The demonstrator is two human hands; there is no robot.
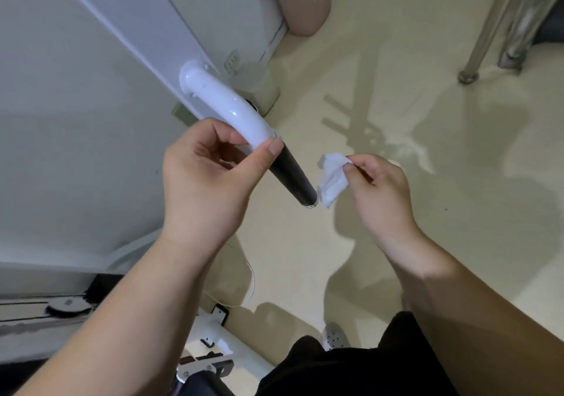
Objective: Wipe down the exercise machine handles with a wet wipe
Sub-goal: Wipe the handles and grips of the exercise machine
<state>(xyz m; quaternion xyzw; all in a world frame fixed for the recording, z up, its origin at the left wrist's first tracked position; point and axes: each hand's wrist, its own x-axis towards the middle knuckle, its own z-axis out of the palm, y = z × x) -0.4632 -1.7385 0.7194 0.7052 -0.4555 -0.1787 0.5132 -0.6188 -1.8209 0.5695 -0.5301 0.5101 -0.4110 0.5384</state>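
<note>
The exercise machine handle [232, 108] is a curved white tube that ends in a black grip [293, 179] pointing toward me. My left hand [207, 179] pinches the tube between thumb and fingers where white meets black. My right hand [378, 191] holds a crumpled white wet wipe [331, 179] between thumb and fingertips, just right of the black grip's tip. I cannot tell whether the wipe touches the grip.
A white machine panel [76, 121] fills the left side. The machine's white base frame [210, 331] with a pulley [68, 304] lies at the lower left. A pink bin [305, 5] stands at the top. Metal legs [476, 47] stand at the upper right on the cream floor.
</note>
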